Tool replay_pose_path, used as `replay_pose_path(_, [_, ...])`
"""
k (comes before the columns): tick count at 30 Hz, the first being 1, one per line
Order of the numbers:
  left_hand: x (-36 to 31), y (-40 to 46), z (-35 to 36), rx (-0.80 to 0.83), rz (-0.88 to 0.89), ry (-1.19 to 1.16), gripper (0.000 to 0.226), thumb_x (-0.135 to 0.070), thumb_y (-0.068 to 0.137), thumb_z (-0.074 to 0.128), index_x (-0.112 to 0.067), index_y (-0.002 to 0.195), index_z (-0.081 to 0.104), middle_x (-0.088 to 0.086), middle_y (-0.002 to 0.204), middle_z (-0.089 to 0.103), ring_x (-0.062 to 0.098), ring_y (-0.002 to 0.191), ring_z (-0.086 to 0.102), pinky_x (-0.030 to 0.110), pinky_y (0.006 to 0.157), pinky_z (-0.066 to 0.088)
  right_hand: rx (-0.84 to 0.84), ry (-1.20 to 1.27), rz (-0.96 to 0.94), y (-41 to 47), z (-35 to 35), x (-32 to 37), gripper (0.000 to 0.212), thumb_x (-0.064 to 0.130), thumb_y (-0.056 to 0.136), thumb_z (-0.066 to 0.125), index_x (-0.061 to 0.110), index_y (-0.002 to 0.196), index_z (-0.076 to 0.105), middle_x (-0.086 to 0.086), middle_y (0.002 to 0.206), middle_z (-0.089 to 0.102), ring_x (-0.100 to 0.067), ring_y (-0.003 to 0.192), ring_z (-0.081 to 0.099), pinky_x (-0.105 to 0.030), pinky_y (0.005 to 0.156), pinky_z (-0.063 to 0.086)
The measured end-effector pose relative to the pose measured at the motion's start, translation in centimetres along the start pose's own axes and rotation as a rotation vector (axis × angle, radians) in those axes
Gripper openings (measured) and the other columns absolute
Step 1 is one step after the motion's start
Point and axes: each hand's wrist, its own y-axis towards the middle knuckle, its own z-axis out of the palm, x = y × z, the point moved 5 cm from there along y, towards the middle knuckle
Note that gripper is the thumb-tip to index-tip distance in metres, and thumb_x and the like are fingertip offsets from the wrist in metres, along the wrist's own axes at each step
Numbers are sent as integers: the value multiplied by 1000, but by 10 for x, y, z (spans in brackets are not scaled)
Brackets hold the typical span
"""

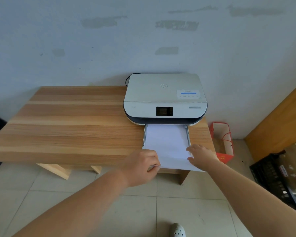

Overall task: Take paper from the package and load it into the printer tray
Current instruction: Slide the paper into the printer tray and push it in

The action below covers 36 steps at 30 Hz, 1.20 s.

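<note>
Printer (165,98): white, sits at the right end of the wooden surface (72,120), centre-right of the frame, lid closed, small dark screen facing the camera.
Tray (188,134): pulled out from the printer's front toward the near edge of the surface; its side rails show on both sides of the sheets.
Paper (166,142): a white stack lies in the tray, its far end under the printer body, its near end sticking out past the tray and over the surface's edge.
Left hand (143,165): curled, fingers pinching the near left corner of the paper.
Right hand (201,155): fingers spread fairly flat on the near right side of the stack, pressing or steadying it.
Package: not visible in this view.
Done: paper is out of its package and mostly seated between the rails, judging by how it lies.
Left: likely pushing the stack fully in, squaring it, then closing the tray.
Risk: the overhanging end could bend or skew if pushed unevenly.
</note>
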Motion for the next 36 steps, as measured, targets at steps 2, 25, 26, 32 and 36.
replay_pose_path(2, [-4, 2, -8, -4, 3, 6, 18, -22, 88, 54, -18, 82, 71, -11, 85, 62, 5, 76, 54, 10, 60, 34, 48, -43, -32, -11, 6, -3, 48, 40, 95, 49, 33, 142, 36, 6, 149, 37, -20, 133, 39, -42, 103, 40])
replay_pose_path(25, [-6, 56, -110, -267, 36, 129, 18, -24, 87, 54, -16, 81, 69, -7, 83, 63, 13, 77, 57, 32, 67, 48, 4, 1230, 174, -71, -40, 33, 24, 24, 91, 65, 17, 113, 58, 9, 104, 65, -16, 99, 60, -37, 98, 44])
replay_pose_path(26, [-4, 59, -111, -301, 49, 162, 21, -27, 85, 53, -16, 85, 70, -5, 87, 64, 16, 80, 58, 34, 70, 49, 9, 1275, 178, -70, -41, 32, 24, 23, 90, 65, 15, 112, 60, 4, 108, 67, -17, 100, 62, -39, 98, 46])
replay_pose_path(32, [22, 70, -91, -324, -57, 327, 44, -28, 80, 67, -17, 122, 60, 3, 125, 57, 25, 117, 50, 45, 93, 41, 84, 1425, 217, -54, -33, 29, 20, 16, 89, 67, 14, 109, 63, -3, 106, 72, -24, 98, 68, -41, 92, 52])
replay_pose_path(36, [40, 63, -58, -202, -73, 364, 51, -34, 85, 65, -19, 132, 53, 3, 138, 48, 23, 130, 40, 43, 102, 34, 145, 1466, 273, -43, -17, 29, 19, 12, 91, 64, 12, 110, 61, -11, 110, 70, -31, 101, 67, -46, 91, 53])
